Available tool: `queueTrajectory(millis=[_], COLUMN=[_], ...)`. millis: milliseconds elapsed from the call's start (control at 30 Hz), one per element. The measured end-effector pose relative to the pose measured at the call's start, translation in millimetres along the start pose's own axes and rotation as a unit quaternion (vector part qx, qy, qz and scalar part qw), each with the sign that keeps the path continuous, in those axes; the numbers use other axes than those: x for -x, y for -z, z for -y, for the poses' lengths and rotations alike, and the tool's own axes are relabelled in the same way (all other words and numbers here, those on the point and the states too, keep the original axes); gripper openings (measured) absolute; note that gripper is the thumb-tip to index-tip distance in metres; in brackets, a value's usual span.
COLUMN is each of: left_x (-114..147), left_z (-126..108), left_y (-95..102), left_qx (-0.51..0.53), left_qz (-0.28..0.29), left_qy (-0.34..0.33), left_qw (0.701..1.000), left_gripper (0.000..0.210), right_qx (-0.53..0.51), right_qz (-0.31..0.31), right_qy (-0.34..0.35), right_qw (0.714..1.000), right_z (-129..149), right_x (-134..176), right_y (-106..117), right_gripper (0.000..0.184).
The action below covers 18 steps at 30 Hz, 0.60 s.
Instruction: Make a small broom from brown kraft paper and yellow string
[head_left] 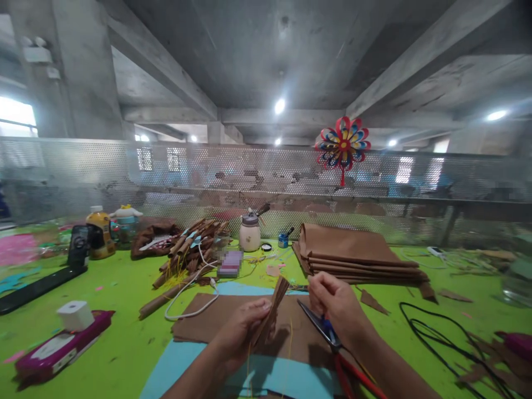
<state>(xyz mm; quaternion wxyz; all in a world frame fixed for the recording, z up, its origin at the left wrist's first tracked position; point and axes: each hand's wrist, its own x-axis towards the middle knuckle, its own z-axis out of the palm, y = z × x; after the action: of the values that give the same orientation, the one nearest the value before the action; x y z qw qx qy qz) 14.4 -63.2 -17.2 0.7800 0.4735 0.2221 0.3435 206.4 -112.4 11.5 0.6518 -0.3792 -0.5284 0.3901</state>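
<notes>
My left hand point(245, 330) is closed around a narrow folded bundle of brown paper point(274, 310), tilted with its fanned top end up. A thin yellow thread point(248, 371) hangs below this hand. Just to the right, my right hand point(336, 302) is pinched closed, and what its fingertips hold is too small to make out. Scissors point(318, 327) with red handles sit partly behind and below the right hand, blades pointing up and left. Under both hands is a flat brown paper sheet point(208, 318) over light blue paper point(174, 366).
At back right lies a stack of folded brown paper point(349, 246). Rolled brown paper pieces point(183, 249) are heaped left of a lidded jar point(249, 233). A white cable point(174, 316), a purple power strip point(62, 343) and a black cord point(436, 338) lie around.
</notes>
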Motion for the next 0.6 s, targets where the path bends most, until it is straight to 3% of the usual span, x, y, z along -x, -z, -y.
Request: queueTrajectory(millis=[133, 600], left_x=[-1, -1], left_z=[0, 0], left_y=[1.5, 3.8], left_qx=[-0.015, -0.033], left_qz=[-0.010, -0.017], left_qy=[-0.003, 0.002], left_qw=[1.000, 0.999], left_gripper=[0.023, 0.020], right_qx=[0.049, -0.009], right_qz=[0.009, 0.011], right_qy=[-0.005, -0.050], right_qw=[0.999, 0.999], right_z=[3, 5], right_x=[1, 10], right_y=[0, -5], right_gripper=[0.030, 0.032])
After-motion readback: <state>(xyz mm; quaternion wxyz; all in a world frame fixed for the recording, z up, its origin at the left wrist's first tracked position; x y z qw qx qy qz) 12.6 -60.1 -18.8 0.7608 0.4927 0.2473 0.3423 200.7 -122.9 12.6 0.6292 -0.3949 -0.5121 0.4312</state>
